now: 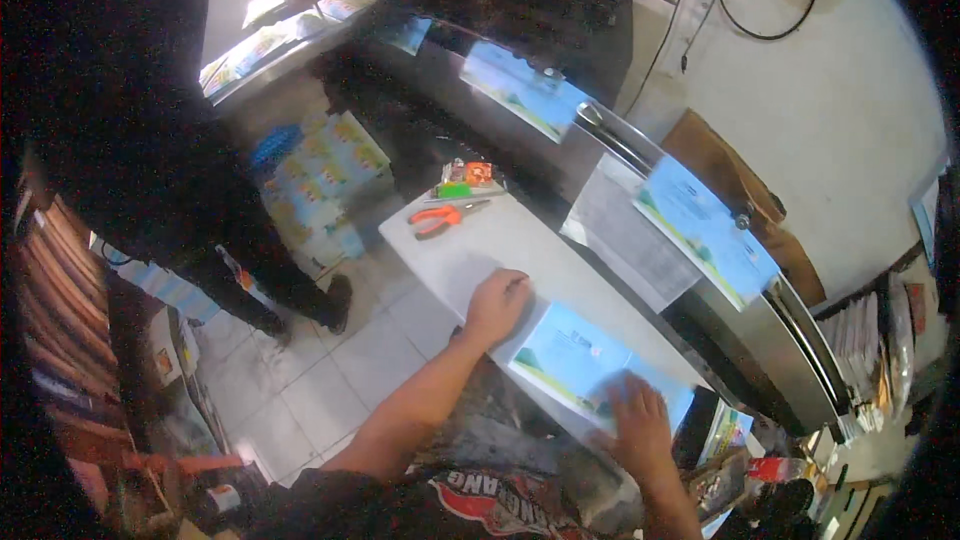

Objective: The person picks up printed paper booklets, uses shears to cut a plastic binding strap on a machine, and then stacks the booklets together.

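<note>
Light-blue printed sheets (568, 352) with a green and yellow band lie on the narrow white table (475, 270) in front of me. My left hand (498, 308) rests just beyond their left end with its fingers curled in; whether anything is inside the curl is hidden. My right hand (640, 422) lies on the right part of the sheets, fingers stretched out and somewhat blurred. Orange-handled pliers (440, 220) lie at the table's far left end, beside a small green item (454, 190) and an orange packet (479, 173).
Along the table's far side runs a long dark machine (520, 155) carrying similar blue sheets (705, 230) and a grey sheet (630, 230). Another person (130, 120) stands at the left near stacked printed packs (330, 175). A red-capped bottle (770, 469) is at the lower right.
</note>
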The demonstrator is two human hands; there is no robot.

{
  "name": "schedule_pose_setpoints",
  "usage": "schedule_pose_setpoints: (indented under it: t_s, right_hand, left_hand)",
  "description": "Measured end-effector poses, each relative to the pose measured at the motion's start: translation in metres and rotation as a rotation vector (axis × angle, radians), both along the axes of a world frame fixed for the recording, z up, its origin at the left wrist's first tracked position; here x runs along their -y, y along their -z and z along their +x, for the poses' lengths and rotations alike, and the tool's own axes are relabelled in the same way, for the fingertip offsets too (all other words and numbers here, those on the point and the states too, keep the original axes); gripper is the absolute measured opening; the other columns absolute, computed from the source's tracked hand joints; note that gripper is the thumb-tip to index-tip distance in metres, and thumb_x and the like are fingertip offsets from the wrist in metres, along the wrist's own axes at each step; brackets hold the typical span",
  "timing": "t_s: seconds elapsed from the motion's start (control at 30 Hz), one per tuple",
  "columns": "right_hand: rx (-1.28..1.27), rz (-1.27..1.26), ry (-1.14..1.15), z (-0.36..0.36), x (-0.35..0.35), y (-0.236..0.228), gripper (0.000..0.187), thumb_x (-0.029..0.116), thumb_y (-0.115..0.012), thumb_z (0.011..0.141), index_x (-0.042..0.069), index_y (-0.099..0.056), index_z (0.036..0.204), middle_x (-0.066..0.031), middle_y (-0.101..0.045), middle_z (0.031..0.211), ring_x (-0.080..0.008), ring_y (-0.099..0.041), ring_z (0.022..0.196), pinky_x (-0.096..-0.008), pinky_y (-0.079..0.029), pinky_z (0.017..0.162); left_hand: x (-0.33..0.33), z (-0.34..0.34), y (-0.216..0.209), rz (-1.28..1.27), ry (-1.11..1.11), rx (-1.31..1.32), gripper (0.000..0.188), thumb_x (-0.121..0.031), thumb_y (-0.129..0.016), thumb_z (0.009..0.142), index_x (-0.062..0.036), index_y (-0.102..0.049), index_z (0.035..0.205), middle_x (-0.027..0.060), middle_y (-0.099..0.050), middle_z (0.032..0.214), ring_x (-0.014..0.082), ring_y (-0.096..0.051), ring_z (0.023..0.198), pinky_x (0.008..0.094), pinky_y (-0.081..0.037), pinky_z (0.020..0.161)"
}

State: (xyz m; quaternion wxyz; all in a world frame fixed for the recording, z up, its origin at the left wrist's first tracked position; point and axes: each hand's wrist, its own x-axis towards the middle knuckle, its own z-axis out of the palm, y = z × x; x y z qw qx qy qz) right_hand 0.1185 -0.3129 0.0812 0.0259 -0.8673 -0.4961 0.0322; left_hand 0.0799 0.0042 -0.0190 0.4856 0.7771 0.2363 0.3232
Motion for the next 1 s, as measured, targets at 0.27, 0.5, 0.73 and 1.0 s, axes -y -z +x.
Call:
schedule_pose_setpoints:
  t_s: [0.27, 0.5, 0.73, 1.0]
  right_hand:
    - [-0.147, 0.147, 0.167, 0.053, 0.035, -0.031, 0.030, 0.013, -0.053, 0.088, 0.012, -0.067, 0.114, -0.0162, -0.069, 0.099, -0.0336, -0.067, 0.089, -0.0437, -0.055, 0.077]
    - [0.900, 0.651, 0.399, 0.193, 0.090, -0.117, 0.053, -0.007, -0.042, 0.087, 0.012, -0.057, 0.134, -0.0140, -0.055, 0.137, -0.0308, -0.051, 0.128, -0.0403, -0.041, 0.106]
    - [0.582, 0.152, 0.408, 0.255, 0.158, 0.003, 0.048, -0.002, -0.053, 0.086, 0.004, -0.053, 0.134, -0.0187, -0.054, 0.136, -0.0362, -0.050, 0.126, -0.0437, -0.042, 0.105]
    - [0.014, 0.201, 0.207, 0.080, 0.033, 0.003, 0.056, 0.022, -0.077, 0.073, 0.006, -0.059, 0.124, -0.0205, -0.057, 0.128, -0.0377, -0.055, 0.118, -0.0442, -0.046, 0.098]
  left_hand:
    - [0.001, -0.003, -0.009, 0.049, -0.028, 0.013, 0.025, -0.023, -0.062, 0.090, -0.0007, -0.067, 0.101, 0.0192, -0.066, 0.096, 0.0331, -0.065, 0.083, 0.0392, -0.051, 0.076]
    - [-0.003, -0.005, -0.007, 0.041, -0.018, 0.043, 0.025, -0.023, -0.061, 0.090, -0.0006, -0.067, 0.101, 0.0186, -0.066, 0.097, 0.0324, -0.065, 0.081, 0.0381, -0.052, 0.074]
    - [-0.003, 0.002, -0.003, 0.016, -0.032, 0.006, 0.025, -0.022, -0.062, 0.089, -0.0008, -0.067, 0.101, 0.0192, -0.066, 0.099, 0.0331, -0.066, 0.083, 0.0396, -0.052, 0.076]
    - [-0.003, 0.001, -0.001, 0.062, -0.016, -0.038, 0.026, -0.021, -0.062, 0.090, -0.0002, -0.067, 0.105, 0.0183, -0.068, 0.099, 0.0283, -0.068, 0.082, 0.0359, -0.054, 0.075]
